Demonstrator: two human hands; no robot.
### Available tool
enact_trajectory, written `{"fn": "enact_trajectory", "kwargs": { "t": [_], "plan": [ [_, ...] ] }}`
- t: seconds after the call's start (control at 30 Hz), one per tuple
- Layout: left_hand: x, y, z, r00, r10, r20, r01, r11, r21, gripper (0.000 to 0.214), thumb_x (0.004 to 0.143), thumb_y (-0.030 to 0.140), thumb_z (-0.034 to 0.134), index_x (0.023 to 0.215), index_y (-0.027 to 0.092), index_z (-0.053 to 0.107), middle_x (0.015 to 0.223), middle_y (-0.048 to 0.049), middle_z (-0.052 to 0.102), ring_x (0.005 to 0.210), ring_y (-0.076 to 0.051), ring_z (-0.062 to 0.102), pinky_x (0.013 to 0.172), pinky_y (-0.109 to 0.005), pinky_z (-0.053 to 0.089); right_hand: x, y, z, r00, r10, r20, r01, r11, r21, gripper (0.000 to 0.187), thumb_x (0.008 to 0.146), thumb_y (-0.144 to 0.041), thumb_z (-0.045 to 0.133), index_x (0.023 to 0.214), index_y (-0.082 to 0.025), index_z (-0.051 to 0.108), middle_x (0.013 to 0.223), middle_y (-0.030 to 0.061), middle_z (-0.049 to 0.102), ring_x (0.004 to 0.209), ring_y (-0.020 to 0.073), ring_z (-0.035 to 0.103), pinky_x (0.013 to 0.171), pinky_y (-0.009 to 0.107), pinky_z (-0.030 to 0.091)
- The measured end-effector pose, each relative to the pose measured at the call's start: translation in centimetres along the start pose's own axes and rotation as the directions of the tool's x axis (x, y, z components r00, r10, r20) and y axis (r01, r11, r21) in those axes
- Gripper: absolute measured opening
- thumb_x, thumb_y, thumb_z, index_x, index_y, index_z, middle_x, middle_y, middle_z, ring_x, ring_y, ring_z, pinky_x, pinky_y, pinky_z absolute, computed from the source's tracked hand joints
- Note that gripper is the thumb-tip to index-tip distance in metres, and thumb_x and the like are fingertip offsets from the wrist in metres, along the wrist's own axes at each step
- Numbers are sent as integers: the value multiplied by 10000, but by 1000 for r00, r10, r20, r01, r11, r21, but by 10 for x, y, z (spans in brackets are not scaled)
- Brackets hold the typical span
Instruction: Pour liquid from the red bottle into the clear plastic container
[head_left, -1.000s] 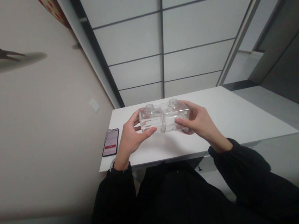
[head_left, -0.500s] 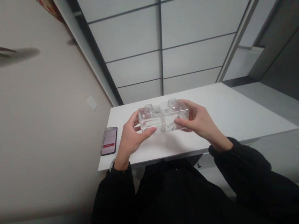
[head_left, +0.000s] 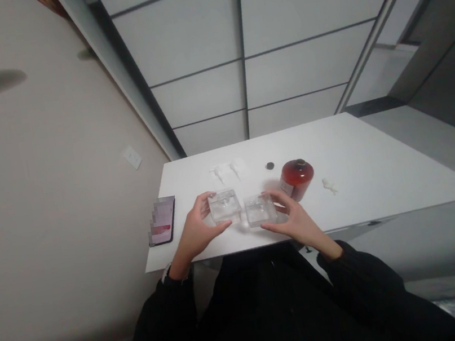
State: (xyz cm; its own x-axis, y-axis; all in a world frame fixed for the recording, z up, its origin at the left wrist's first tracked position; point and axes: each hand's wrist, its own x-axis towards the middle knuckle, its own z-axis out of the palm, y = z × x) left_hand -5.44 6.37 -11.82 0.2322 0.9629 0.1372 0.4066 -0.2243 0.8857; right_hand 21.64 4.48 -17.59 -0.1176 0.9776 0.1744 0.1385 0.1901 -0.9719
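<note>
We see 2 clear square bottles standing side by side near the front edge of the white table (head_left: 383, 181), just apart from each other, each with a short open neck on top. The left hand (head_left: 196, 233) reaches in from the lower left with the wrist low and the palm turned inward; its thumb lies along the near face of the left clear bottle (head_left: 224, 206) and its fingers curl over the far left corner, so the hand pinches that bottle between thumb and fingers. The right hand (head_left: 297, 220) comes in from the lower right in a mirrored pose, thumb against the near face of the right clear bottle (head_left: 259, 209) and fingers bent around its right side, clasping it. Both forearms wear black sleeves (head_left: 364, 281) and angle toward each other.

Just beyond the right hand stands a round red bottle (head_left: 296, 178), with a small dark cap (head_left: 269, 166) lying behind it. 2 white pump tops (head_left: 225, 171) lie further back, and 1 more small white piece (head_left: 329, 185) rests to the right of the red bottle. A phone (head_left: 162, 221) lies flat at the table's left edge, near the left hand.
</note>
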Motion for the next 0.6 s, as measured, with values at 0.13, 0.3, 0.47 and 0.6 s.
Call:
{"fn": "enact_trajectory", "kwargs": {
  "t": [0.13, 0.3, 0.47, 0.6],
  "plan": [
    [6, -34, 14, 998, -62, 28, 63, 996, -55, 724, 724, 360, 894, 1317, 206, 508, 1381, -142, 650, 1312, -323, 662, 1181, -547, 487, 6, 20, 4, 999, 43, 11, -43, 998, 52, 696, 711, -470, 927, 1307, -271, 625, 1414, 102, 657, 1384, 301, 606, 1219, 522, 468],
    [10, -63, 28, 991, -106, 84, 118, 983, -144, 705, 749, 303, 883, 1335, 214, 501, 1369, -142, 630, 1289, -327, 662, 1139, -543, 518, 15, 39, 2, 996, 88, 27, -90, 993, 83, 742, 721, -439, 932, 1357, -273, 587, 1468, 118, 626, 1426, 316, 583, 1270, 541, 402],
    [14, -73, 28, 990, -102, 96, 115, 984, -139, 728, 773, 284, 871, 1403, 224, 511, 1483, -161, 545, 1367, -348, 605, 1141, -533, 527, 25, 45, 5, 996, 69, 55, -78, 979, 186, 754, 775, -377, 900, 1392, -296, 474, 1544, 151, 582, 1486, 309, 538, 1285, 548, 368],
    [18, -78, 25, 990, -102, 100, 112, 989, -101, 798, 799, 288, 850, 1500, 224, 474, 1591, -170, 482, 1453, -353, 540, 1209, -540, 467, 34, 46, 11, 996, 37, 82, -54, 973, 223, 704, 815, -383, 869, 1366, -301, 439, 1618, 174, 512, 1539, 305, 475, 1300, 551, 330]
  ]
}}
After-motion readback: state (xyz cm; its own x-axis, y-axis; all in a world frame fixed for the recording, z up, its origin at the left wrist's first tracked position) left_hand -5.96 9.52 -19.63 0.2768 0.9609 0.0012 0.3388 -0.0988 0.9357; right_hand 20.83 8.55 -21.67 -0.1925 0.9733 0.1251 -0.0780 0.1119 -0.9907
